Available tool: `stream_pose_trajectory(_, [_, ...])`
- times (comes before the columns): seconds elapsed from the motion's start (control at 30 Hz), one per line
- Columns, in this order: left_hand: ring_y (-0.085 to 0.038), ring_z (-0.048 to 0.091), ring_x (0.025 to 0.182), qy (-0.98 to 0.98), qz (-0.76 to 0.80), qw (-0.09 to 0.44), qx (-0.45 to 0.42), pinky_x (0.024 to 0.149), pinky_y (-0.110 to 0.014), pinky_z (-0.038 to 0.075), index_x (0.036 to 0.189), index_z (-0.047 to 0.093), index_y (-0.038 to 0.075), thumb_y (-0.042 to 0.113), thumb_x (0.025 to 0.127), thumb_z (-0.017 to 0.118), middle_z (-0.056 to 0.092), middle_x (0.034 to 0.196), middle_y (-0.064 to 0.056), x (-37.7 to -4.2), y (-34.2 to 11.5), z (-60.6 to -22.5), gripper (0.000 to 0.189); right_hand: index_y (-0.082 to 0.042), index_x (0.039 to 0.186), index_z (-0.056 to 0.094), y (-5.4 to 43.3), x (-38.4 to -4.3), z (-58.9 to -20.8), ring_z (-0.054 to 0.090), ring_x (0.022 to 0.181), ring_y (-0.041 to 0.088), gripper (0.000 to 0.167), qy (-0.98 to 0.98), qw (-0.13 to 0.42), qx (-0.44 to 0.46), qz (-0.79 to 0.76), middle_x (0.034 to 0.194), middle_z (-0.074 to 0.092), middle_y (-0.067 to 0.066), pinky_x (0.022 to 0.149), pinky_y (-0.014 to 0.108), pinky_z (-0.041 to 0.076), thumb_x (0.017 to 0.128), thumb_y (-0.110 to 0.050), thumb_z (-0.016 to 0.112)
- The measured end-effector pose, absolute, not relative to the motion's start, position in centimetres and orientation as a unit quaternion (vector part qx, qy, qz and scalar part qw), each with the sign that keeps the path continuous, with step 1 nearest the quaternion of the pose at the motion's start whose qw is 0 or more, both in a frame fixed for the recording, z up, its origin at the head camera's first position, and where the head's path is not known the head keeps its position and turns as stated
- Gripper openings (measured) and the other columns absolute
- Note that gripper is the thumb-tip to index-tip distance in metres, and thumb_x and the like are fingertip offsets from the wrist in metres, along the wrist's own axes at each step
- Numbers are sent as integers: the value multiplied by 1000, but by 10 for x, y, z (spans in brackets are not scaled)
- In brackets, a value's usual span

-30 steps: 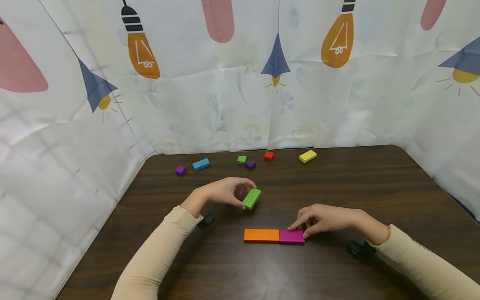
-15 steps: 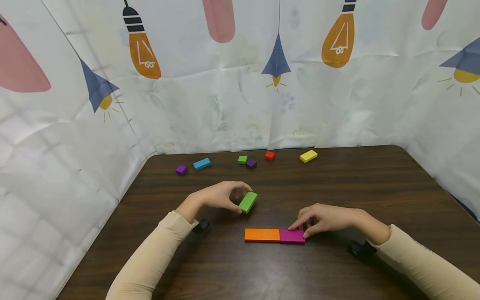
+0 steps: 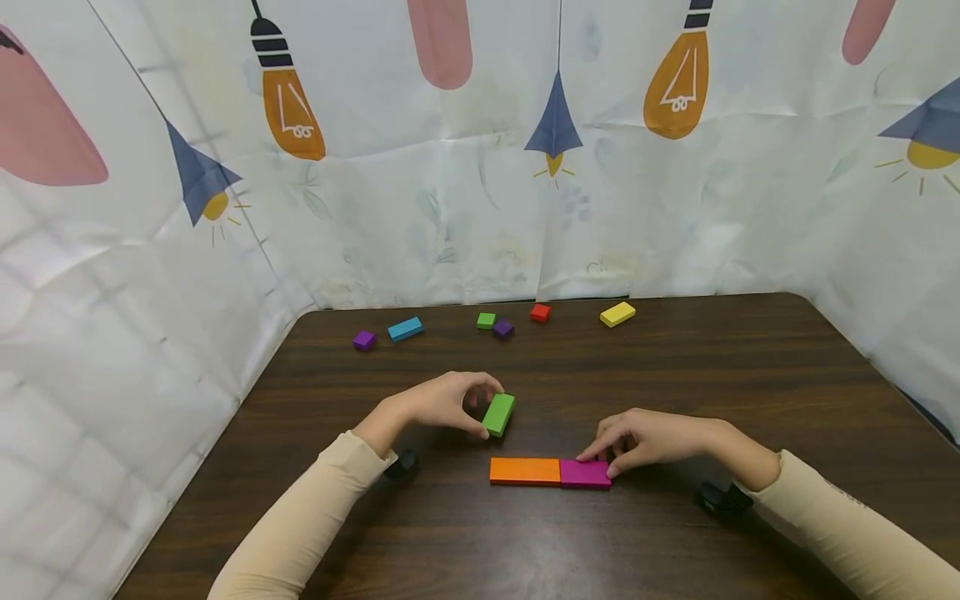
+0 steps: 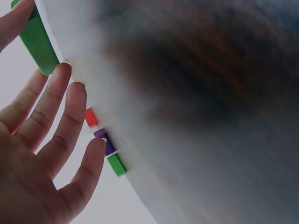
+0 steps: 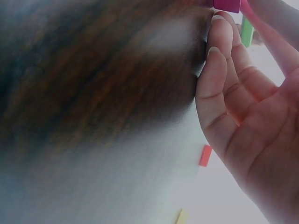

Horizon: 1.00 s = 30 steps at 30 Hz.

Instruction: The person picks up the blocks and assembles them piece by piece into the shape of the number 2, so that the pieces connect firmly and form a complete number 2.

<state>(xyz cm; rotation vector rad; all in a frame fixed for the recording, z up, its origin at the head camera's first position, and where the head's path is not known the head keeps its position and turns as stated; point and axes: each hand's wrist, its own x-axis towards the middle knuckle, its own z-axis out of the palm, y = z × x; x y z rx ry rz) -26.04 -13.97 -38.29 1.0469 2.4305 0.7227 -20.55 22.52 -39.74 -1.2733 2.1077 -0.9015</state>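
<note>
My left hand (image 3: 444, 402) pinches a green rectangular block (image 3: 498, 415) between thumb and fingertips, tilted, a little behind the orange block. In the left wrist view the green block (image 4: 39, 44) sits between the thumb and the forward fingers, while the little finger is spread away from it. An orange block (image 3: 524, 471) lies flat on the table, end to end with a magenta block (image 3: 584, 474). My right hand (image 3: 652, 437) holds the magenta block at its right end, thumb at the near corner and index finger on the far edge. The right wrist view shows only a corner of the magenta block (image 5: 227, 4).
Along the back of the dark wooden table (image 3: 712, 358) lie a purple block (image 3: 364, 340), a blue block (image 3: 406, 329), a small green block (image 3: 486, 321), a dark purple block (image 3: 503, 328), a red block (image 3: 540, 312) and a yellow block (image 3: 617, 314). A patterned curtain (image 3: 480, 208) hangs behind.
My left hand has brought the green block nearer to the orange block, slightly down in the head view, and turned it a bit more upright. The right hand stays on the magenta block.
</note>
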Motion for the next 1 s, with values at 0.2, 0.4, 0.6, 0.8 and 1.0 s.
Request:
stream_pose_trajectory(0.2, [-17,56,96,865,265,202,376,86,-33,49,134,59,11,24,84,88,61,110,2,-259,-137,-387,60,-11,133,71,227,-205,-399,52,80,3,35,779,262,-461,-336,103,63,-3,69,23,49,100,-22,70])
stream_pose_trajectory(0.4, [-16,55,93,863,262,205,381,83,-31,48,130,61,10,23,82,90,60,103,3,-258,-132,-389,58,-11,133,71,226,-204,-399,53,80,3,36,780,266,-456,-337,102,62,-6,69,23,49,100,-23,70])
stream_pose_trajectory(0.6, [-14,55,91,864,239,206,393,81,-29,48,130,62,10,21,82,90,60,102,6,-256,-127,-388,57,-13,133,71,225,-205,-399,52,80,3,35,782,265,-456,-333,103,63,-6,69,23,48,100,-22,70])
stream_pose_trajectory(0.8, [-13,54,89,865,228,205,397,79,-28,48,130,62,11,18,82,90,58,100,6,-256,-122,-390,56,-11,133,70,224,-205,-399,52,80,3,34,779,262,-462,-333,103,64,1,68,23,48,100,-17,70])
stream_pose_trajectory(1.0, [-15,54,88,866,216,212,397,78,-28,47,131,61,12,16,83,89,58,100,4,-258,-118,-391,56,-11,133,70,225,-205,-398,52,79,3,34,779,264,-459,-335,102,63,-3,67,23,48,100,-18,69])
